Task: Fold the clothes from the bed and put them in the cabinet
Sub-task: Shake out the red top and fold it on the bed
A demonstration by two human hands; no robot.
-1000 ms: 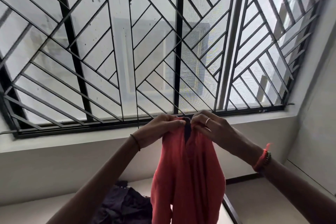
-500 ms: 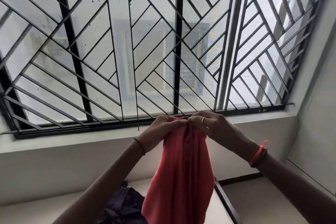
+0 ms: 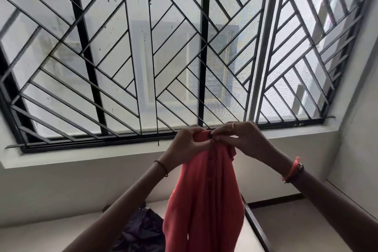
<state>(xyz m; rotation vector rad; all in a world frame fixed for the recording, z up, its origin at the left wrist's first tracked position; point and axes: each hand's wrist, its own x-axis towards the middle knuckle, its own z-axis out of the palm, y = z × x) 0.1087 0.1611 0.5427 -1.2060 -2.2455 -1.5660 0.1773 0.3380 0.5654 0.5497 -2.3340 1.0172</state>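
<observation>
Backlit by pale, diffuse daylight through window (image 3: 173,57); dim below sill. Soft overall, blurred at left edge, bowed toward corners.

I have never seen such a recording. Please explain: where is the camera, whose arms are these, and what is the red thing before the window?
There is no machine here. A person wears a camera on the head, so the picture shows what that person sees: their own two arms reaching forward. The left hand and the right hand both pinch the top of a red garment, held up before a barred window. The cloth hangs loose, not yet folded. Below, a dark garment lies crumpled on a pale surface, probably the bed. No cabinet is in view.
</observation>
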